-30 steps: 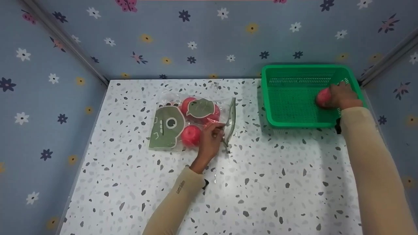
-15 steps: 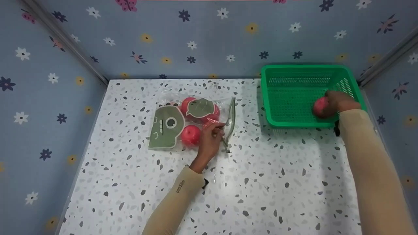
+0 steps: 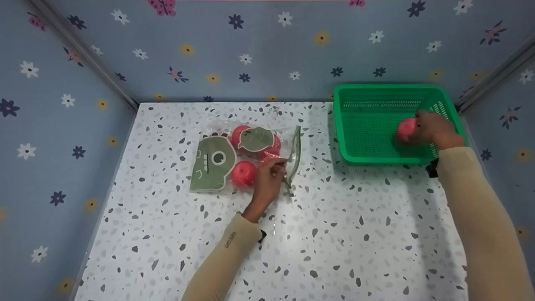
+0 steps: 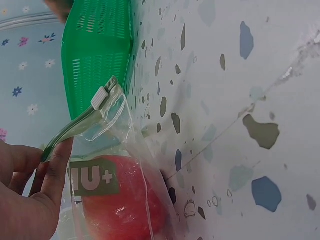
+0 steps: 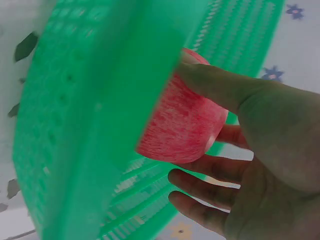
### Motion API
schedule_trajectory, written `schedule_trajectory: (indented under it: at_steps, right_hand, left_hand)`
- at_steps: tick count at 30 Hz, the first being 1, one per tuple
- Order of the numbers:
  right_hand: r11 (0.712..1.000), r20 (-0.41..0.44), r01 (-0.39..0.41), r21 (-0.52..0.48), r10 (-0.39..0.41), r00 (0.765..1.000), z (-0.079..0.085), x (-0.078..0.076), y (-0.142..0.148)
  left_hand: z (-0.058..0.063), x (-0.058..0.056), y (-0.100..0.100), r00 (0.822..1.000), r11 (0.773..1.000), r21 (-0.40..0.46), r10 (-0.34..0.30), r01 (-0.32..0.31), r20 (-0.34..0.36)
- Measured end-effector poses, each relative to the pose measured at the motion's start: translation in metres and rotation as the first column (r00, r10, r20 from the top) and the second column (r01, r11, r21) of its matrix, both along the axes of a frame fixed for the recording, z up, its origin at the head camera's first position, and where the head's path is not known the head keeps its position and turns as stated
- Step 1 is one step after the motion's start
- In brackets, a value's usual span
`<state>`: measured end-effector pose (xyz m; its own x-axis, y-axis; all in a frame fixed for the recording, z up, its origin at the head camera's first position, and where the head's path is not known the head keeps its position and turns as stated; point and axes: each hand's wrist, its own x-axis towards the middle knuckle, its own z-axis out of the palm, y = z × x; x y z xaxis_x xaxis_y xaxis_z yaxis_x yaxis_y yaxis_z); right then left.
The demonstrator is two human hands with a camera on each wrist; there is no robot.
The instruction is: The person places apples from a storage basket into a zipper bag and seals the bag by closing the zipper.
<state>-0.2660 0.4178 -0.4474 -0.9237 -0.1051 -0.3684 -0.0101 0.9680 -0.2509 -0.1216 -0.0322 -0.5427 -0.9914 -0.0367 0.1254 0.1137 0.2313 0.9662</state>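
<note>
Within the green basket (image 3: 388, 161), 1 red apple (image 3: 406, 129) is gripped by the right hand (image 3: 436, 128), leftward of its palm, 2 fingers (image 5: 200, 189) clear. Farther left, well apart, the clear bag (image 3: 209, 167) is pinched at its basket-side mouth by the left hand (image 3: 268, 179).

"Let's Slim" on left sleeve (image 3: 225, 258); "U+" on bag (image 4: 112, 182)

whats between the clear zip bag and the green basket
Only bare speckled tabletop lies between the clear zip bag and the green basket; the head view shows this.
</note>
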Motion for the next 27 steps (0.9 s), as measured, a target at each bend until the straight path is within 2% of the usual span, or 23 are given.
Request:
schedule_trajectory:
  at_steps: [5,11,20,27]
  right_hand:
    - [1.0,-0.126,-0.01,-0.001,0.01,0.992,0.005,0.008,-0.016]
    - [0.997,-0.266,-0.072,0.033,0.078,0.961,0.013,0.021,-0.038]
    - [0.991,-0.383,-0.135,0.025,0.134,0.914,0.021,0.039,-0.068]
    - [0.981,-0.44,-0.193,0.008,0.177,0.88,0.026,0.053,-0.09]
  left_hand:
    - [-0.001,0.0,0.0,1.0,1.0,0.01,-0.002,0.002,-0.018]
    - [-0.003,-0.001,0.0,0.997,1.0,0.003,-0.001,0.001,-0.076]
    - [-0.003,-0.001,-0.001,0.999,1.0,0.021,-0.003,0.004,-0.051]
    - [-0.003,-0.001,0.0,0.999,0.999,0.046,-0.012,0.014,-0.042]
